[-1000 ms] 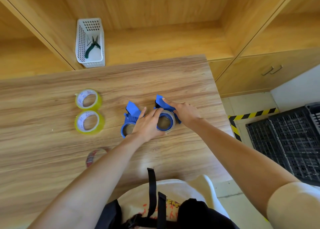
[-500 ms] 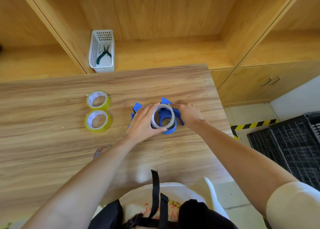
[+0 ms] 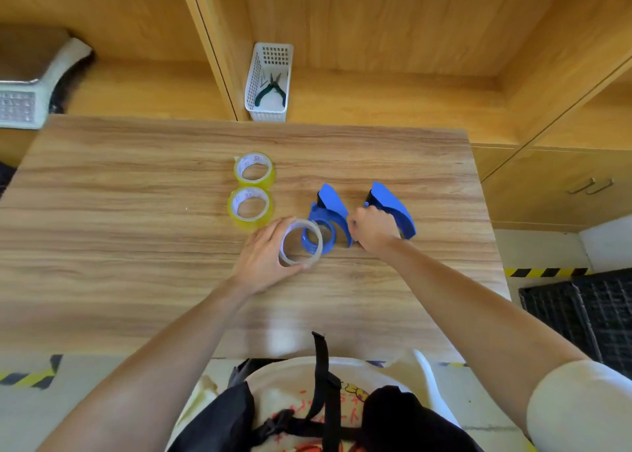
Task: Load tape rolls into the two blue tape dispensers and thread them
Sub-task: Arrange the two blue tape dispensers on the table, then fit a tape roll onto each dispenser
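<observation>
Two blue tape dispensers lie on the wooden table (image 3: pixel 136 246). My left hand (image 3: pixel 265 258) holds a thin, nearly used-up clear tape ring (image 3: pixel 301 243) just above the table, in front of the left dispenser (image 3: pixel 326 217), whose round hub is bare. My right hand (image 3: pixel 374 229) grips the right dispenser (image 3: pixel 393 205) at its near end and hides its hub. Two yellow tape rolls, the far one (image 3: pixel 253 170) and the near one (image 3: pixel 250 207), lie flat to the left of the dispensers.
A white slotted basket (image 3: pixel 268 82) holding green-handled pliers stands on the shelf beyond the table's far edge. A white scale-like device (image 3: pixel 24 92) sits at the far left. A black crate (image 3: pixel 588 308) is on the floor at the right.
My left hand pulled the clear ring off the right dispenser and carried it left and nearer. My right hand stayed on that dispenser. The camera shifted, so the table sits more to the right.
</observation>
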### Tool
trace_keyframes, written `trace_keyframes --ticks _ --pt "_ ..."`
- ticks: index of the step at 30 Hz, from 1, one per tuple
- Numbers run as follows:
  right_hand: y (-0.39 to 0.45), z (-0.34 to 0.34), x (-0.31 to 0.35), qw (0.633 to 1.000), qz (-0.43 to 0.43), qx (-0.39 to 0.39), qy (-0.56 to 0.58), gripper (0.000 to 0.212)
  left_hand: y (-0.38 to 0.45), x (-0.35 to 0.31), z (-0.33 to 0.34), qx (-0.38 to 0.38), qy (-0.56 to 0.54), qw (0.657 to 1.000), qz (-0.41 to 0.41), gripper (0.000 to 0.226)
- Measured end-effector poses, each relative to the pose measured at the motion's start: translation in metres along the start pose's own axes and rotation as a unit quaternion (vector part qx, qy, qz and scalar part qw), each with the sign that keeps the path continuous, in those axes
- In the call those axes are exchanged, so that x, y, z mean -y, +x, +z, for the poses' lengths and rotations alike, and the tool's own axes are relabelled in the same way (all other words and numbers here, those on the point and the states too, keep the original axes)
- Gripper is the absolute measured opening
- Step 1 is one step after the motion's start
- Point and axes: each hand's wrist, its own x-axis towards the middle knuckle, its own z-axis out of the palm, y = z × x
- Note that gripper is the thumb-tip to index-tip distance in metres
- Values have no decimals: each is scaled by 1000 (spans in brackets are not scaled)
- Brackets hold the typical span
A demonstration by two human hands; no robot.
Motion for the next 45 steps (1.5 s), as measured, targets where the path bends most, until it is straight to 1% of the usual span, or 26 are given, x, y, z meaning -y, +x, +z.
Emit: trace_keyframes --ticks 4,7,11,15,19,25,29,31,35,38,41,43,45 --pt "2 5 24 999 -19 26 -35 24 -23 25 -9 4 30 999 -19 96" --pt "6 9 40 998 -12 47 -30 21 -36 39 -13 15 52 998 -25 99" --pt "9 8 54 997 -24 49 -48 29 -44 50 -16 16 51 997 -47 100" --pt "11 7 63 997 -23 53 -42 23 -47 58 -20 38 70 995 -54 101" --pt "13 6 69 997 -16 68 -28 24 -47 67 -20 59 57 995 -65 104" --pt "18 9 74 995 -24 94 -8 24 -46 74 -25 76 37 995 -50 104" --pt "24 8 79 995 -32 96 8 31 -43 78 -28 98 16 993 -63 108" --pt "27 7 82 995 -37 96 12 35 -39 79 -31 99 -11 992 -81 101" --pt "31 8 85 995 -39 94 16 36 -31 80 -37 97 -57 989 -98 66" --pt "34 9 82 995 -34 92 33 36 -23 83 -40 77 -89 988 -104 50" --pt "37 10 75 995 -24 76 52 44 -2 87 -42 34 -89 989 -116 43" --pt "39 9 69 995 -16 63 70 49 15 89 -43 15 -55 991 -117 40" --pt "42 8 63 995 -12 54 79 50 31 92 -44 11 -24 991 -129 42"
